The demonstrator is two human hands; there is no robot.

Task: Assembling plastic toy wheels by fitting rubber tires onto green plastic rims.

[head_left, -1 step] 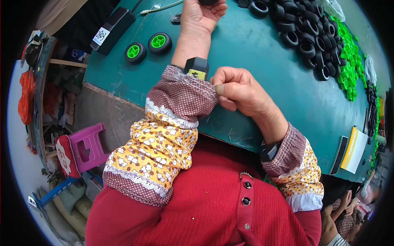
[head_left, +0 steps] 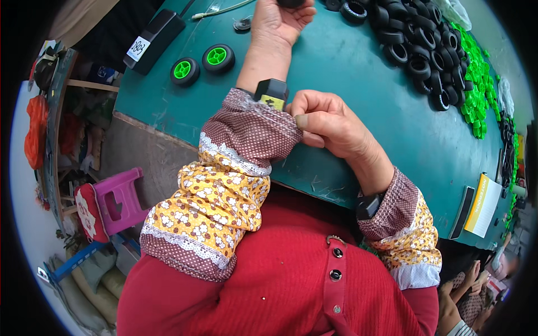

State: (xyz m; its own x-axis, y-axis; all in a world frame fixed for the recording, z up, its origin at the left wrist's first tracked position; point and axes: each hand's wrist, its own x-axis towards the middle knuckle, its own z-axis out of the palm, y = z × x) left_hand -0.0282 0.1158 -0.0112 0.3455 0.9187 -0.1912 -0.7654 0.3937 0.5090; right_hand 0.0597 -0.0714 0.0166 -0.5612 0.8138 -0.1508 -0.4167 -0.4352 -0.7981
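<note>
My right hand (head_left: 330,123) pinches the cuff of the brown dotted oversleeve (head_left: 252,123) on my left forearm, thumb and fingers closed on its edge. Up at the top edge, my left hand (head_left: 280,22) is turned palm up with its fingers curled. A dark rounded object (head_left: 291,2) sits against it, cut off by the picture's edge, so its kind does not show. Strapped at my left wrist is a black box (head_left: 272,92) with a yellow label. Left of that arm, two black wheels with green hubs, one nearer (head_left: 185,71) and one farther (head_left: 218,58), lie on the green table (head_left: 325,179).
A heap of black tyres (head_left: 420,50) and a pile of green hubs (head_left: 476,89) cover the far right. A black box (head_left: 154,42) stands at the far left; a notebook (head_left: 483,207) lies at the right edge. A pink stool (head_left: 119,201) is on the floor.
My left forearm and hand have shifted slightly to the right. My right hand keeps its pinch on the cuff.
</note>
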